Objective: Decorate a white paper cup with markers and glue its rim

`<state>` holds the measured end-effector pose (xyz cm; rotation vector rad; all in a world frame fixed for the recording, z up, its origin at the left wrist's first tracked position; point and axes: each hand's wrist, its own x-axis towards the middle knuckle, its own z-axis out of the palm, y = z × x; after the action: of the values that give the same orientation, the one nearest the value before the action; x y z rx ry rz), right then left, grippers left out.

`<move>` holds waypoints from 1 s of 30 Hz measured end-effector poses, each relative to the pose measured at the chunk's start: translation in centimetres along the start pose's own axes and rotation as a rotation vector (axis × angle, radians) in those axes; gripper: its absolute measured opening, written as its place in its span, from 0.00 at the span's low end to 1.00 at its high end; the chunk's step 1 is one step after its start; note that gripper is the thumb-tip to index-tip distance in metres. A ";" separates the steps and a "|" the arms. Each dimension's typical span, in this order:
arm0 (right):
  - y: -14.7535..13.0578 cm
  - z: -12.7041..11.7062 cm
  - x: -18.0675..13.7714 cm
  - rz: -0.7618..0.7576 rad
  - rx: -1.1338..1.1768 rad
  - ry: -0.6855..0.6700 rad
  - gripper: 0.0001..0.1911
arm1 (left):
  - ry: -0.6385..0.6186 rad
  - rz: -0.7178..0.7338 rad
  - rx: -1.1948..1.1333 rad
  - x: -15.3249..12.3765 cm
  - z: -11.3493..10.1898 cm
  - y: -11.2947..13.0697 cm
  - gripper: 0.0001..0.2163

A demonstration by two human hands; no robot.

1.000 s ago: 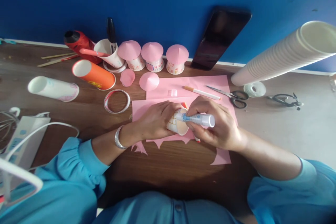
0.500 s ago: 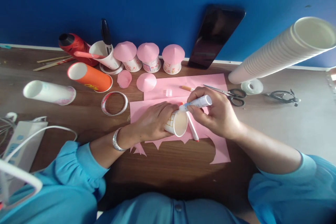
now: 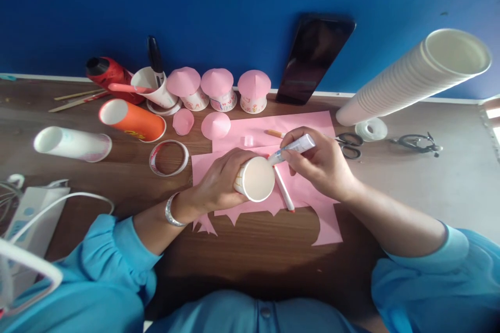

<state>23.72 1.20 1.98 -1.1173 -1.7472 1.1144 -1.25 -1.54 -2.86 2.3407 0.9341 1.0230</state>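
Note:
My left hand (image 3: 221, 179) is wrapped round a small white paper cup (image 3: 258, 179), its open end tipped up toward me. Yellow lines show on the cup's side beside my fingers. In my right hand (image 3: 322, 164) is a white marker pen (image 3: 292, 149), its tip end down by the cup's far right rim; whether it touches cannot be made out. Beneath both hands lie cut sheets of pink paper (image 3: 328, 229). A white felt-tip pen (image 3: 284, 190) rests on the paper just right of the cup.
Three cups with pink cone tops (image 3: 254, 84) stand along the wall. Scissors (image 3: 349, 145), a clear tape roll (image 3: 371, 129) and a tall stack of cups (image 3: 414, 73) are at right. An orange cup (image 3: 135, 120), a tape ring (image 3: 169, 157) and a power strip (image 3: 33, 213) sit left.
My left hand has turned the cup so its opening faces me more, and moved it slightly left. The marker stays in my right hand, near the rim. The camera view has shifted a little.

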 end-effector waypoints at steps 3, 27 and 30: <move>-0.1 -0.1 0.0 0.021 0.062 -0.013 0.06 | 0.021 -0.033 0.006 -0.2 0.0 -0.1 0.25; 0.9 0.5 -1.5 -0.061 0.307 0.137 0.13 | -0.007 -0.565 -0.532 1.0 -0.5 -0.5 0.29; 1.4 0.6 -1.1 -0.044 0.295 0.131 0.14 | -0.045 -0.565 -0.649 1.3 -0.8 -0.6 0.29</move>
<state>23.88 0.38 0.31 -0.9433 -1.4451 1.1980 -1.42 -0.16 -2.11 1.4476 0.9784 0.8573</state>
